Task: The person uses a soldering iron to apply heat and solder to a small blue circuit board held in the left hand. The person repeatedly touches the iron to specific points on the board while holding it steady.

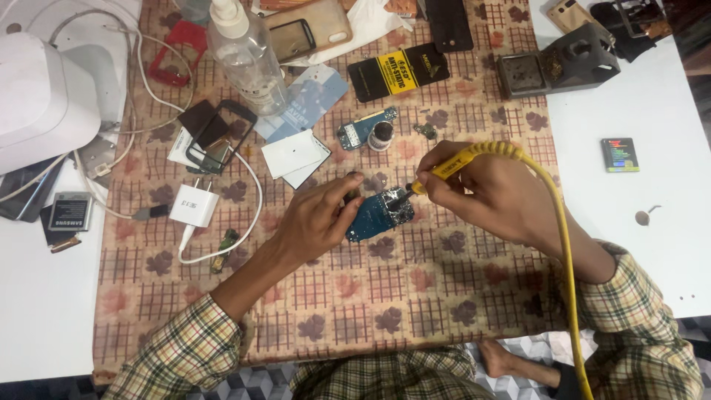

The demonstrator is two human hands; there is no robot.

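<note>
The blue circuit board (379, 214) sat pretty much dead center on the checked cloth with the leaf print (415, 296), tilted a bit, its right end higher. The left hand (320, 218) was clamped on its left edge, thumb and fingers pinching it steady against the cloth. The right hand (481, 192) was wrapped around a yellow soldering iron (463, 161), held like a pen, with the dark tip down on the top right corner of the board. The iron's yellow cord (564, 281) ran off toward 5 o'clock, over the right forearm and out the bottom of the shot.

At about 12 o'clock from the board there was a second, smaller blue board (365, 127) with a little dark-lidded pot (382, 135) just beside it. Further up at 12 lay a black and yellow packet (398, 71). At 1 to 2 o'clock stood a black iron stand (557, 65), at the edge of the cloth. At 11 o'clock stood a clear plastic bottle (246, 52), and nearer in, two white cards (295, 155). At 9 o'clock was a white charger plug (194, 205) with its cable looping round. Well out at 3 o'clock, on the white table (652, 111), lay a small dark phone battery (619, 155).

Both sleeves were plaid.
</note>
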